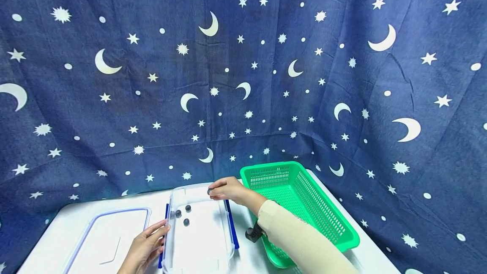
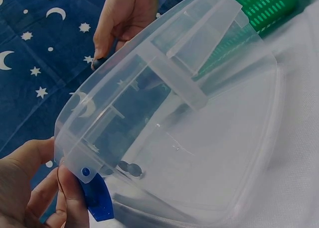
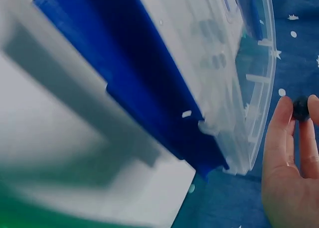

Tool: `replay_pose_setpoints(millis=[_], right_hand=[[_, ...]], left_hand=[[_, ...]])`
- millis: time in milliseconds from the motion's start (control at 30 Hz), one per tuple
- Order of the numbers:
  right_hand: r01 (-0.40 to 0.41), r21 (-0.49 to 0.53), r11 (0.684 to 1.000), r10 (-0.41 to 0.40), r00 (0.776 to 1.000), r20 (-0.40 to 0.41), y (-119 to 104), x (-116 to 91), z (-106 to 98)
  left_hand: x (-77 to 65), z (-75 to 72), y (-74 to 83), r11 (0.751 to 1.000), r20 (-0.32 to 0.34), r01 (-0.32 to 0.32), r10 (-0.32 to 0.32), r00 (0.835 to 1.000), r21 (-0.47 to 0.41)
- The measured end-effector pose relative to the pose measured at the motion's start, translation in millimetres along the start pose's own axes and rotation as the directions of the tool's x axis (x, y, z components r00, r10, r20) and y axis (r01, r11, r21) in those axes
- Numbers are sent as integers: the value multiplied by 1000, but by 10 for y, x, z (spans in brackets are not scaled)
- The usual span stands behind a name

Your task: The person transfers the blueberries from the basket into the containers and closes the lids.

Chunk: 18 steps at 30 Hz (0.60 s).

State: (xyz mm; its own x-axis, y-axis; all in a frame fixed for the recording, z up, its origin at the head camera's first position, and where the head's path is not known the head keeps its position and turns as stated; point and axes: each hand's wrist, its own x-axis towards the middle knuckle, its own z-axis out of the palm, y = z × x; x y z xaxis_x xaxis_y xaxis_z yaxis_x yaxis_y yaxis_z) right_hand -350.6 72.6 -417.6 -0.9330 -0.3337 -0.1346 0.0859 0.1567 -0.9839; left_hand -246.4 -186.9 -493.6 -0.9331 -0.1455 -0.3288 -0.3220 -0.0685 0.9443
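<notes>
Pinched between the right hand's thumb and fingertips is a small dark ball, held near the far right corner of the clear latch-lid storage box; whether it is inside or just beyond the rim cannot be told. Three more dark balls lie loose inside the box, toward its left wall. Left-hand fingers and thumb grip the box's left rim, the left hand close by a blue latch.

Round and seemingly smooth, the pinched ball could slip from so small a hold and, if let go outside the rim, roll off across the white table. A tug by the left hand might tilt the box and send the loose balls rolling. The right forearm reaches across the green slotted basket and could nudge it.

No brand, label or writing is legible on box, basket or the blue-edged lid at left; the curtain shows only moons, stars and dots.
</notes>
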Motion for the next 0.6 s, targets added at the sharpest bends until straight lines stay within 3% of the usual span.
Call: replay_pose_setpoints(millis=[267,600], right_hand=[[8,-5,1000,-8,1000,-14,-3,106,204],[-13,-87,996,6,996,-87,20,170,473]], left_hand=[[10,4,7,1000,1,3,-3,1000,3],[2,3,4,1000,-1,-3,3,1000,16]])
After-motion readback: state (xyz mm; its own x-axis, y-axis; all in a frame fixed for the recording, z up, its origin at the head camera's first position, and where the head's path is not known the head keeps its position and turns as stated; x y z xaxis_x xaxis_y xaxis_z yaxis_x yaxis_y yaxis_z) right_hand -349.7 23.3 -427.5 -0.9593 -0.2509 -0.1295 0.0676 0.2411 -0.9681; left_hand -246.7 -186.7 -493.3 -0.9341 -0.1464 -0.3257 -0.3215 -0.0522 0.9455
